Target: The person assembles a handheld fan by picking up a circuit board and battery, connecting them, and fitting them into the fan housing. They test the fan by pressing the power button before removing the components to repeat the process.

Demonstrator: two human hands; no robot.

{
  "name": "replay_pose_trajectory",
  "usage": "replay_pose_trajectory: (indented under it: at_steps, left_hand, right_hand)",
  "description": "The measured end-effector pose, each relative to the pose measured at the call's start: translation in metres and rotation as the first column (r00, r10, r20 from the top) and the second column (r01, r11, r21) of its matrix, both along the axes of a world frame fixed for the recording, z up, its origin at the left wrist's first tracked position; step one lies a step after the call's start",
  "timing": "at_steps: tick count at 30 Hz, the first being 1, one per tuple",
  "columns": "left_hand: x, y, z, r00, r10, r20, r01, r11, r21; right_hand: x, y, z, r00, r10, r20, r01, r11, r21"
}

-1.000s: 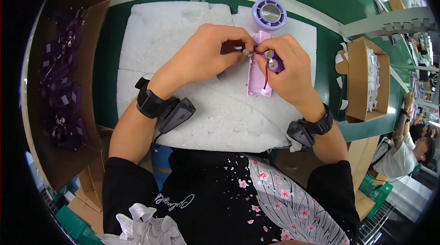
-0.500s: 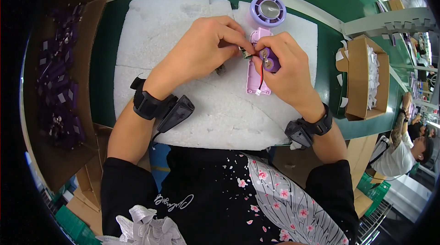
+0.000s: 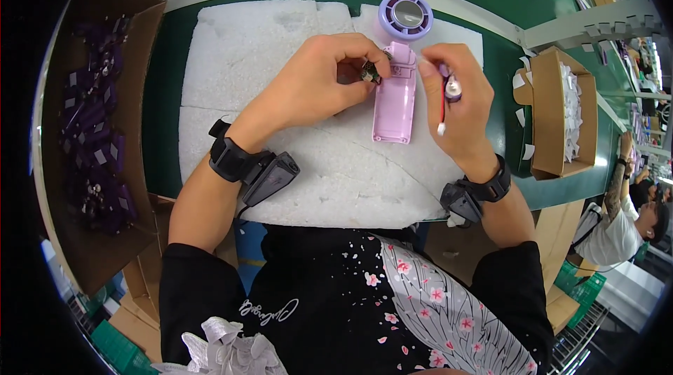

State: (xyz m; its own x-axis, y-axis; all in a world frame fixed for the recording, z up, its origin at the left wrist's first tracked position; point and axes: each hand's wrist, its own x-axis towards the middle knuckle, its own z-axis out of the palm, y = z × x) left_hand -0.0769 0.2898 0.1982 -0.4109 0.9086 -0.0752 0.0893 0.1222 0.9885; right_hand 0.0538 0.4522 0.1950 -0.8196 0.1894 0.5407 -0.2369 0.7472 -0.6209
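Note:
Between my hands a pink plastic housing half (image 3: pixel 394 108) lies hollow side up on a white foam sheet (image 3: pixel 308 186). At its far end stands a round lilac fan head (image 3: pixel 406 16) with a silver centre. My left hand (image 3: pixel 335 75) pinches a small green circuit board (image 3: pixel 369 72) over the housing's left edge; the fingers hide part of it. To the right of the housing, my right hand (image 3: pixel 463 98) is closed around a purple battery pack (image 3: pixel 452 87). Its red and black wires end in a white connector (image 3: pixel 441 128) hanging by the palm.
On the left, a deep cardboard box (image 3: pixel 144 94) contains many purple battery packs (image 3: pixel 94 126). A smaller cardboard box (image 3: pixel 543 116) with white pieces stands at the right, paper scraps beside it. The bench (image 3: pixel 165 144) is green. Another person (image 3: pixel 617 235) sits at the far right.
My right hand has moved right, away from the housing, turning the battery pack with it. The housing's hollow is now uncovered. My left hand stays near its edge with the circuit board.

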Motion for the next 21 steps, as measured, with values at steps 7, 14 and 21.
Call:
replay_pose_trajectory:
  at_steps: [7,14,21]
  left_hand:
    - [-0.001,-0.001,-0.003,0.993,-0.018,-0.116,0.029,0.996,0.09]
    - [0.001,-0.003,0.004,1.0,-0.003,-0.016,0.004,0.999,0.043]
    - [-0.002,-0.001,0.001,0.995,0.097,0.033,-0.098,0.995,0.023]
  right_hand:
    - [-0.002,-0.004,0.005,0.988,-0.081,0.129,0.089,0.994,-0.06]
    - [-0.002,-0.004,0.006,0.987,-0.053,0.15,0.031,0.988,0.15]
    - [0.001,0.002,0.005,0.997,-0.017,0.072,0.007,0.99,0.143]
